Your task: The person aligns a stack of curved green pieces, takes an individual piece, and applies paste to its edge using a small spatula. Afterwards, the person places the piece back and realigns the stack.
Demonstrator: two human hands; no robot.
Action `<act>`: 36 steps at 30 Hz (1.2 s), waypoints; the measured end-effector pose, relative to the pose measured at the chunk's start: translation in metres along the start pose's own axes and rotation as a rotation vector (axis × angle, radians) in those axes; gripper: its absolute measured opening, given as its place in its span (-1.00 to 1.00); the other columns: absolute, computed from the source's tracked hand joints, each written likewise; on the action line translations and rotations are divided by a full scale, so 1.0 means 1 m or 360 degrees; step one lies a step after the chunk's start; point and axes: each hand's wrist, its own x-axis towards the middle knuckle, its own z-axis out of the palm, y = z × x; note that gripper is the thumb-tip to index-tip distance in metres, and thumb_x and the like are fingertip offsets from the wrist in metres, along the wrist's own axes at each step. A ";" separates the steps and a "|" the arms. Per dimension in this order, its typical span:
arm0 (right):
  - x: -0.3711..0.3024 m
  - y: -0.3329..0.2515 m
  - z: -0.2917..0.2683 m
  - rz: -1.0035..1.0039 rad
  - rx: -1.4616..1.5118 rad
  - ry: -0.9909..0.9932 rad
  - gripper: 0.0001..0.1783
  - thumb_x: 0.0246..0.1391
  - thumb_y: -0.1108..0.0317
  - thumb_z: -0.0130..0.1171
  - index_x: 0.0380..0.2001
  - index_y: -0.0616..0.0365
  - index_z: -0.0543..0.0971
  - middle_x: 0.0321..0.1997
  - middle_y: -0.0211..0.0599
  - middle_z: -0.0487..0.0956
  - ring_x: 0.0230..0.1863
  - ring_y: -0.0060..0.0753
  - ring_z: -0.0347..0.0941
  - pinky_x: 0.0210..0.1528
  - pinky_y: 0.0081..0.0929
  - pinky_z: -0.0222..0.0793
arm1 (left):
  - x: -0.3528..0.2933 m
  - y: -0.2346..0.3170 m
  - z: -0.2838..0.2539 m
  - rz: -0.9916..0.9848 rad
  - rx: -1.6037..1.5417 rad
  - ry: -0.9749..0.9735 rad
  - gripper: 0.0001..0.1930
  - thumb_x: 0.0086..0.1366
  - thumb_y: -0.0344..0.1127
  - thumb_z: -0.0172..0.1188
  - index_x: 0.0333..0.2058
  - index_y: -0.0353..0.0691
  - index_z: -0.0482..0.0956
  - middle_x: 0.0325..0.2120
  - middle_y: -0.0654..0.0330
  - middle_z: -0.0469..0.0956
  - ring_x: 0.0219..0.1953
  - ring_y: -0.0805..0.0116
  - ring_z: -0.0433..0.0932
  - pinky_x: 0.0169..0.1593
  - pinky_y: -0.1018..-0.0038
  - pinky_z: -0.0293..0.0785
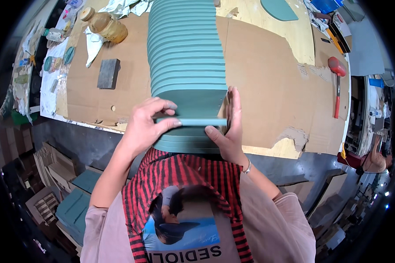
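A teal-green panel (pixel 197 122) stands on edge between my hands, seen nearly edge-on. My left hand (pixel 147 117) pinches its left end, thumb on the near side and fingers curled on the far side. At the right end my right hand (pixel 231 125) grips it, with the thumb toward me and the fingers stretched along the outside. Beyond it a long row of matching panels (pixel 186 70) with rounded left corners runs away from me, overlapping like tiles. Several more panels (pixel 186 143) lie stacked at the table's near edge, against my red-and-black striped apron (pixel 180 168).
Brown cardboard (pixel 267 83) covers much of the table. On the left are a dark rectangular block (pixel 108 73) and a plastic bottle of brownish liquid (pixel 104 26). A red mallet (pixel 337 83) lies at the right. Another teal piece (pixel 278 8) rests far right. Teal boards (pixel 77 208) are stacked below left.
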 end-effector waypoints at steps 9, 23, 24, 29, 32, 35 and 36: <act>-0.007 0.004 0.000 0.0001 -0.0113 0.0085 0.07 -0.04 0.34 0.24 0.36 0.37 -0.22 0.48 0.02 -0.19 0.49 -0.14 -0.26 0.44 -0.32 -0.29 | -0.006 -0.008 -0.003 0.0376 0.0295 0.0496 -0.74 -0.01 -0.46 0.32 -0.29 -0.35 0.55 -0.38 0.16 0.54 -0.28 0.32 0.48 -0.14 0.46 0.38; -0.024 0.002 -0.001 0.0106 -0.0182 0.0089 -0.04 0.04 0.34 0.12 0.36 0.38 -0.19 0.47 0.03 -0.15 0.49 -0.15 -0.26 0.45 -0.32 -0.32 | -0.012 -0.009 0.003 0.0133 0.0155 0.0030 -0.80 -0.01 -0.44 0.35 -0.39 -0.37 0.58 -0.45 0.16 0.51 -0.33 0.37 0.46 -0.23 0.48 0.38; -0.024 0.000 0.003 0.0144 -0.0093 0.0099 -0.04 0.05 0.35 0.11 0.36 0.38 -0.20 0.47 0.03 -0.16 0.49 -0.14 -0.28 0.45 -0.32 -0.33 | -0.010 -0.010 0.004 0.0114 0.0120 0.0057 -0.82 0.03 -0.43 0.33 -0.39 -0.37 0.58 -0.45 0.17 0.50 -0.34 0.38 0.46 -0.24 0.50 0.37; -0.028 0.006 0.002 0.0083 -0.0097 0.0031 -0.04 0.06 0.36 0.09 0.36 0.40 -0.23 0.48 0.02 -0.21 0.50 -0.14 -0.32 0.45 -0.32 -0.36 | -0.004 -0.014 0.004 0.0363 0.0324 0.0359 -0.85 0.07 -0.45 0.27 -0.37 -0.37 0.57 -0.46 0.17 0.50 -0.39 0.37 0.45 -0.26 0.52 0.36; -0.033 0.007 -0.002 0.0087 -0.0035 0.0021 -0.03 0.06 0.34 0.10 0.36 0.40 -0.24 0.48 0.02 -0.22 0.50 -0.14 -0.34 0.46 -0.31 -0.38 | -0.009 -0.011 0.002 0.0417 0.0323 0.0482 -0.84 0.02 -0.47 0.32 -0.39 -0.35 0.57 -0.48 0.14 0.50 -0.39 0.30 0.46 -0.27 0.45 0.37; -0.034 0.007 -0.002 0.0061 -0.0001 -0.0004 -0.01 0.06 0.32 0.12 0.36 0.40 -0.25 0.48 0.03 -0.23 0.50 -0.14 -0.36 0.46 -0.30 -0.39 | -0.021 -0.012 -0.005 0.0379 0.0266 0.0342 -0.77 -0.09 -0.44 0.41 -0.41 -0.31 0.58 -0.50 0.13 0.50 -0.37 0.23 0.47 -0.27 0.39 0.39; -0.034 0.007 -0.001 0.0061 0.0000 -0.0004 -0.01 0.06 0.32 0.12 0.36 0.40 -0.25 0.48 0.03 -0.23 0.50 -0.14 -0.36 0.46 -0.30 -0.39 | -0.025 -0.009 -0.005 0.0405 0.0324 0.0208 -0.76 -0.11 -0.45 0.40 -0.41 -0.32 0.57 -0.48 0.15 0.49 -0.35 0.28 0.46 -0.23 0.42 0.38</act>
